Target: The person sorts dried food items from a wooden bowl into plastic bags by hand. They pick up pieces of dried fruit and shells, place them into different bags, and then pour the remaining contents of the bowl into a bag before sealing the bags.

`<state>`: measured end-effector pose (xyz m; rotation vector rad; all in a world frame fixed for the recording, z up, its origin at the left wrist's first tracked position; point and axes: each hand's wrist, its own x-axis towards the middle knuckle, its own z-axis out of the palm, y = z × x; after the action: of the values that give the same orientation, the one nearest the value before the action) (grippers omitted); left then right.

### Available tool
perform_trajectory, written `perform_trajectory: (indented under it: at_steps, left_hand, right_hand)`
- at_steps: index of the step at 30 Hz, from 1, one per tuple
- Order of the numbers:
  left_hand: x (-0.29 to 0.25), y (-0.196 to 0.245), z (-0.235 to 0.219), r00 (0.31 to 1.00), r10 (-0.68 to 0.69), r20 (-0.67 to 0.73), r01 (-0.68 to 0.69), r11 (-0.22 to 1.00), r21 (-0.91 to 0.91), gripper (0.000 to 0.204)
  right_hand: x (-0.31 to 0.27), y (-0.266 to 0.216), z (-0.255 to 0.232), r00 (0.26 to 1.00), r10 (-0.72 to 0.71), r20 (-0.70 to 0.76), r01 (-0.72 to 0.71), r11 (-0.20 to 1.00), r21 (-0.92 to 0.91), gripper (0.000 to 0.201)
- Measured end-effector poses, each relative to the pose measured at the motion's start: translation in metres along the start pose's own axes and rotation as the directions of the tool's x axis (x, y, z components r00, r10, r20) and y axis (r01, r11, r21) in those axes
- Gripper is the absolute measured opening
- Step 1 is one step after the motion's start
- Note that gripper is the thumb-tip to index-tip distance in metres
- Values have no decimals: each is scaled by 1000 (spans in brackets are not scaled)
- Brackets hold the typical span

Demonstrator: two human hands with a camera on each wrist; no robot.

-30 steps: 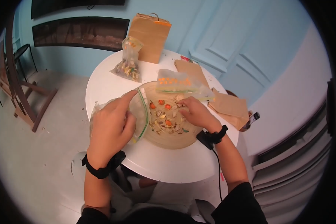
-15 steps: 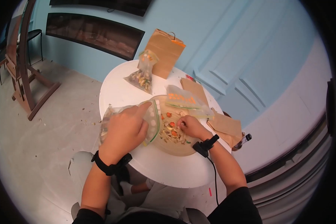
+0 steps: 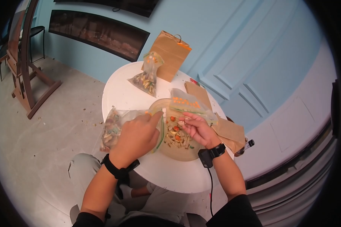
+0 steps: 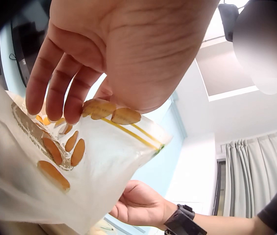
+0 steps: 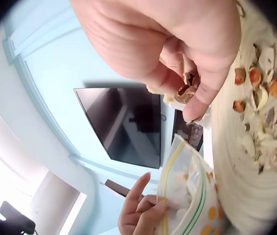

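My left hand [image 3: 140,132] grips the rim of a clear zip bag [image 3: 115,126] partly filled with mixed snacks and holds its mouth toward the plate. In the left wrist view its fingers [image 4: 55,93] curl over the bag [image 4: 79,166]. A round wooden plate [image 3: 185,153] carries scattered nuts, shell pieces and orange bits. My right hand [image 3: 191,123] hovers just above the plate near the bag's mouth. It pinches a small brown nut piece [image 5: 186,91] between thumb and fingertips.
On the round white table [image 3: 121,94] are a standing snack bag [image 3: 147,75], an upright brown paper bag [image 3: 169,53], a zip bag of orange pieces [image 3: 187,104] and flat paper bags [image 3: 229,130]. A wooden easel [image 3: 22,64] stands on the floor at left.
My right hand has lifted off the plate with a nut piece pinched and moved toward the bag's mouth. My left hand keeps hold of the bag.
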<state>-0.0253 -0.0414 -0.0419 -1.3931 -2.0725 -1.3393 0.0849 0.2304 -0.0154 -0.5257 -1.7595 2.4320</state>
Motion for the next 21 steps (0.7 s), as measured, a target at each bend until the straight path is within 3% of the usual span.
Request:
perform_trajectory:
  at_steps: [5, 8, 11, 15, 17, 20, 21]
  left_hand:
    - [2, 3, 5, 1000, -12, 22, 12, 1000, -5, 45]
    - [2, 3, 10, 999, -15, 29, 15, 1000, 10, 49]
    - [2, 1, 14, 1000, -14, 18, 14, 1000, 15, 55]
    - [3, -3, 6, 1000, -12, 13, 12, 1000, 3, 59]
    - [2, -5, 2, 1000, -13, -3, 13, 1000, -2, 60]
    - [3, -7, 0, 999, -5, -39, 5, 1000, -4, 61]
    - [3, -6, -1, 999, -9, -37, 8, 1000, -3, 61]
  right_hand:
    - [-6, 8, 38, 988, -7, 155, 10, 1000, -13, 39]
    - [-13, 12, 68, 946, -32, 323, 13, 998, 61, 45]
    - [-19, 12, 81, 938, -8, 345, -11, 998, 56, 50]
    - [-13, 3, 63, 996, -57, 74, 73, 970, -233, 45]
    - [-7, 3, 48, 991, -105, -81, 57, 891, -451, 39]
    - [-3, 21, 29, 988, -146, 55, 115, 438, -892, 27]
    - [-5, 27, 27, 988, -128, 81, 128, 418, -899, 25]
